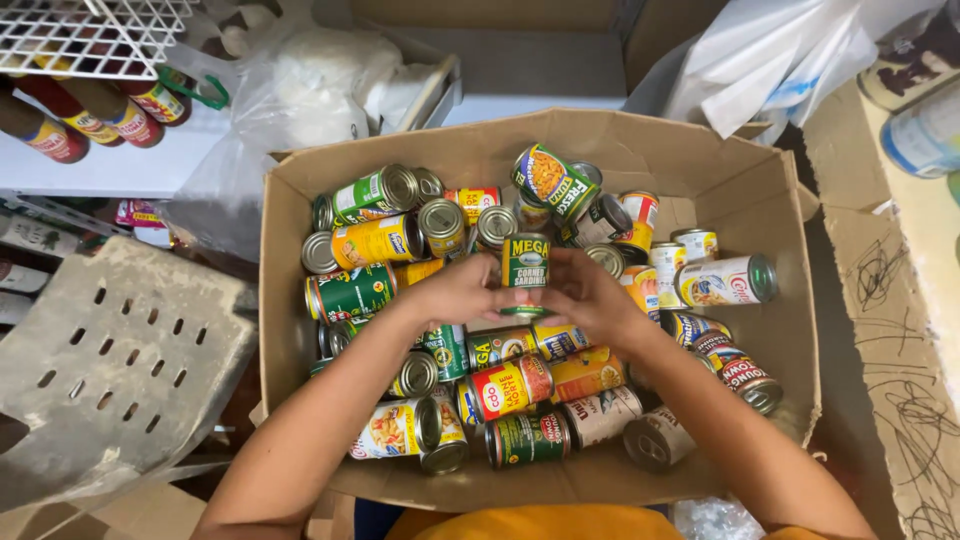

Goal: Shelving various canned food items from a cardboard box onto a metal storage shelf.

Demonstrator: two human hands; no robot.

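Note:
An open cardboard box holds several tins jumbled on their sides and ends. Both hands meet over its middle around one upright green tin. My left hand grips the tin's left side and my right hand wraps its right side. Directly below the hands lie a red tin and a yellow tin. A green tin with a corn picture leans at the back of the box.
A grey perforated plastic chair seat stands left of the box. A white wire rack and red-capped bottles sit at the top left, clear plastic bags behind the box, a scribbled cardboard flap on the right.

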